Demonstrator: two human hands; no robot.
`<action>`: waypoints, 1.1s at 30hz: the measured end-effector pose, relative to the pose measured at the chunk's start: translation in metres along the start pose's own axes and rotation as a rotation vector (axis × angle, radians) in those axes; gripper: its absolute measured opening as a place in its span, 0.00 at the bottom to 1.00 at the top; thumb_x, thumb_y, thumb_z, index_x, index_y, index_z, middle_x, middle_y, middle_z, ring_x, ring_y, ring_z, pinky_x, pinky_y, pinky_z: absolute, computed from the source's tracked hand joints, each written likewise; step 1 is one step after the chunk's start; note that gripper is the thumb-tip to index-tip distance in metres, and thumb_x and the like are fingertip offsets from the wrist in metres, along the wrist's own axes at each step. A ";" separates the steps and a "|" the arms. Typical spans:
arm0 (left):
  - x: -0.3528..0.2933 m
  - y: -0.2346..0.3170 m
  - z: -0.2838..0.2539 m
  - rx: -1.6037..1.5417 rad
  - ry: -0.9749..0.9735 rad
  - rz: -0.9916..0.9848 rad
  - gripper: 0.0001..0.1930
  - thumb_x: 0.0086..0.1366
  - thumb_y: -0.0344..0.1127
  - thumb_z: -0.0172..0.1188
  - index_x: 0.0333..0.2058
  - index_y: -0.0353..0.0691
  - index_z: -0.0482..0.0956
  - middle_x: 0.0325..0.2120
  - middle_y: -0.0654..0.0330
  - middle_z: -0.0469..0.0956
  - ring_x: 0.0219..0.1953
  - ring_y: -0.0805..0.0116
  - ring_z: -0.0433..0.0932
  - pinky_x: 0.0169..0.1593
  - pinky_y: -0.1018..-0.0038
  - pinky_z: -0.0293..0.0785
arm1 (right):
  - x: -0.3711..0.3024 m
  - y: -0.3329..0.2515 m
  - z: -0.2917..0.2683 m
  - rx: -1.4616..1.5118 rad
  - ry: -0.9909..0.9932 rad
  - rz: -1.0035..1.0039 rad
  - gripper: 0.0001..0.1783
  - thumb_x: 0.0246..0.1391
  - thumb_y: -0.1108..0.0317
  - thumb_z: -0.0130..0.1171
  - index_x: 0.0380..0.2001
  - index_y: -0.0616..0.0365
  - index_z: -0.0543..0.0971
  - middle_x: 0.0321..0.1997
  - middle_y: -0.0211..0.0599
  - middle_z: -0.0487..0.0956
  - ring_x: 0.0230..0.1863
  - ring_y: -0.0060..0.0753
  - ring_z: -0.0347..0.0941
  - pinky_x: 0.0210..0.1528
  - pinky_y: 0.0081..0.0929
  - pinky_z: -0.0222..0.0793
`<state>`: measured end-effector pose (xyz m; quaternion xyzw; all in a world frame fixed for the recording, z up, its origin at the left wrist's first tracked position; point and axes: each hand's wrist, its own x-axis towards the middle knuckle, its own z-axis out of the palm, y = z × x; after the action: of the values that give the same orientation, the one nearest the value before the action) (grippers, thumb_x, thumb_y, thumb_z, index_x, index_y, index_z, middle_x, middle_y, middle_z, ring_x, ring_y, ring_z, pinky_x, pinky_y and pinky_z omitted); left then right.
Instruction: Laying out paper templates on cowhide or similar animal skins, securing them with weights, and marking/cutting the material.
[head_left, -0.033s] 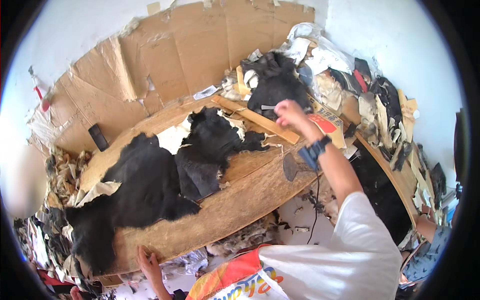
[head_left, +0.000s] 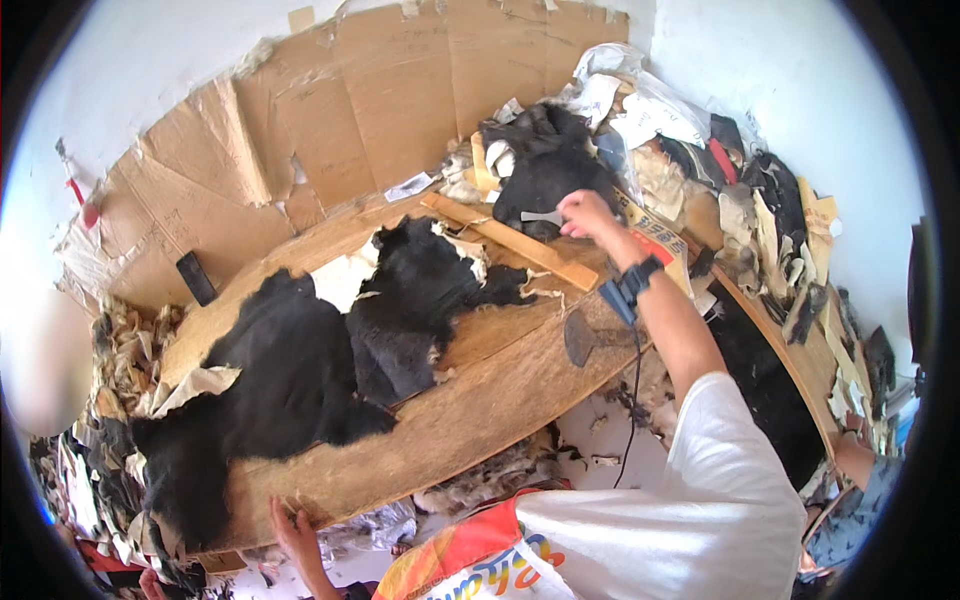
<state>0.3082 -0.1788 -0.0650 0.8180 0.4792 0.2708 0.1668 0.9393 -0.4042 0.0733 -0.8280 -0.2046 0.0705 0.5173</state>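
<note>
At the far left we see a heap of fur scraps (head_left: 135, 345), pressed up by the end of the table (head_left: 450, 425). A dark flat box (head_left: 196, 278) leans by the cardboard, and a bump to the table might tip it over.

Next comes the big black fur (head_left: 285, 360). It lies flat, but its bottom corner hangs past the table's edge, so a tug or a brushing sleeve could drag it down to the floor. Our left hand (head_left: 293, 535) is at the near edge, just beside that fur. Its fingers look loose and spread, with nothing in them that we can see. If we leaned hard there, the hand might slip off (edges are sneaky).

In the middle is the smaller black fur (head_left: 410, 290), touching the big one. Pulling one could pull the other along and make folds.

To its right lies a wooden stick (head_left: 520, 245), set at a slant. A knock from our arm could make it roll or slide.

Our right hand (head_left: 588, 216) has its fingers pinched around a flat grey tool (head_left: 541, 217), in front of the black fur pile (head_left: 550, 185). We can't tell if the tool touches the pile. If its end is sharp, a careless swing could nick the fur or us.

Below that arm hangs a black cord (head_left: 630, 420); a knee could catch it.
</note>
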 end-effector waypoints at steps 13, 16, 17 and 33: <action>-0.019 0.246 0.056 0.032 0.079 0.039 0.22 0.49 0.20 0.50 0.46 0.34 0.68 0.47 0.49 0.68 0.51 0.52 0.65 0.55 0.64 0.57 | 0.143 0.104 0.047 -1.014 -0.214 -0.575 0.11 0.43 0.72 0.51 0.31 0.59 0.78 0.38 0.44 0.76 0.37 0.39 0.75 0.39 0.33 0.70; -0.018 0.284 0.071 0.015 0.039 0.075 0.22 0.49 0.21 0.50 0.46 0.34 0.68 0.48 0.49 0.68 0.51 0.51 0.65 0.55 0.64 0.58 | 0.148 0.095 0.040 -1.068 -0.244 -0.653 0.10 0.41 0.71 0.52 0.30 0.58 0.79 0.34 0.43 0.77 0.36 0.38 0.76 0.38 0.32 0.69; -0.017 0.291 0.074 0.019 0.022 0.078 0.21 0.49 0.21 0.50 0.46 0.34 0.68 0.48 0.49 0.67 0.51 0.51 0.65 0.55 0.64 0.58 | 0.150 0.088 0.035 -1.094 -0.337 -0.611 0.10 0.40 0.71 0.53 0.29 0.58 0.80 0.34 0.43 0.78 0.37 0.38 0.76 0.37 0.31 0.69; -0.024 0.340 0.107 -0.095 -0.141 0.154 0.16 0.51 0.23 0.53 0.42 0.35 0.71 0.42 0.49 0.72 0.44 0.51 0.71 0.47 0.65 0.66 | 0.108 0.078 -0.011 -0.843 -0.543 -0.436 0.17 0.41 0.61 0.54 0.26 0.67 0.77 0.33 0.52 0.75 0.37 0.47 0.73 0.37 0.41 0.69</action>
<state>0.5994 -0.3659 0.0237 0.8607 0.3887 0.2469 0.2174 1.0619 -0.3986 0.0200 -0.8540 -0.5082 0.0850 0.0718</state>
